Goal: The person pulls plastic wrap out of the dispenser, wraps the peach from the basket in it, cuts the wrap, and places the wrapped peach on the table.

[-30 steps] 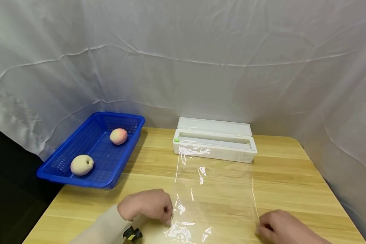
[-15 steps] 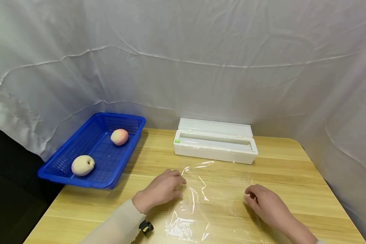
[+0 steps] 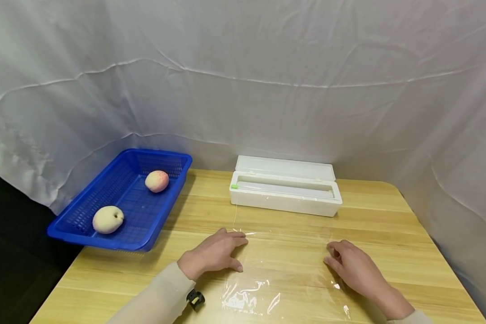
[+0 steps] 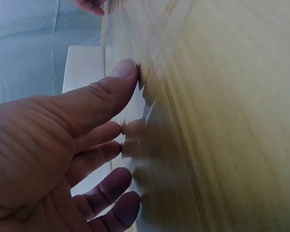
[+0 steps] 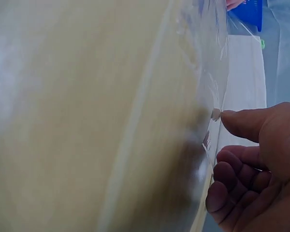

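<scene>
A sheet of clear cling film lies over the wooden table, running forward from an uncapped white cling film box. At the sheet's left side my left hand rests on it, thumb and fingers spread apart. Its fingertips touch the film in the left wrist view. My right hand is at the opposite side with its fingers loosely bent. In the right wrist view its thumb touches the film, apart from the fingers. The sheet's front end runs below the head view.
A blue plastic basket stands at the left with a pinkish peach and a paler peach in it. The box's lid is tipped back, and a green slider shows at its left end. Grey cloth hangs behind.
Both hands have let go of the film's front corners and moved forward, toward the box. The film, which was drawn up to the box, has sunk lower onto the table.
</scene>
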Available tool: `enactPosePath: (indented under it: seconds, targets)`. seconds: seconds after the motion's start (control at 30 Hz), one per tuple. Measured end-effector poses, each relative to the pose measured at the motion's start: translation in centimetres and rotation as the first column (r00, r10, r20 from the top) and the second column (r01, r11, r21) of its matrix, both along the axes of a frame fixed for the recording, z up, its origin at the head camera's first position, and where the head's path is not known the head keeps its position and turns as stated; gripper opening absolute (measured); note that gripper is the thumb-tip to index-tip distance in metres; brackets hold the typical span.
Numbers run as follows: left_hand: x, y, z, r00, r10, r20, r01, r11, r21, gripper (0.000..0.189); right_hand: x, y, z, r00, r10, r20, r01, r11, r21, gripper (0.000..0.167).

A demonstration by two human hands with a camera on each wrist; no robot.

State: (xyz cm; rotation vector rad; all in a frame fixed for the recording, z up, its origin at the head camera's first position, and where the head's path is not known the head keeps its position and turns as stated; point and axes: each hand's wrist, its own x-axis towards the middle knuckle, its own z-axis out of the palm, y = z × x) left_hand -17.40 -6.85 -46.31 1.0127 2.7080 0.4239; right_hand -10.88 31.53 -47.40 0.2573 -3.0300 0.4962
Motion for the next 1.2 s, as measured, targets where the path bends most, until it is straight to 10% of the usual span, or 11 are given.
enactPosePath:
  seconds: [0.53,0.83,1.2]
  targets:
    - [-0.8,0.0,0.1,0.998,0.021,0.053,-0.023,0.999,0.033,0.075,-1.3,0.4,-0.4,1.000,0.007,0.014,-0.008,0.999,0.032,0.040]
    - [-1.9,0.6,0.9,0.999,0.053,0.000,-0.052,0.980,0.190,0.046,-2.4,-0.4,0.6,0.999,-0.014,-0.029,0.014,1.000,-0.012,0.042]
    - [-3.2,1.6,0.6,0.996,0.087,0.022,-0.088,0.992,0.089,0.050,-4.1,-1.0,0.3,1.000,0.028,0.010,-0.028,0.999,0.027,0.040]
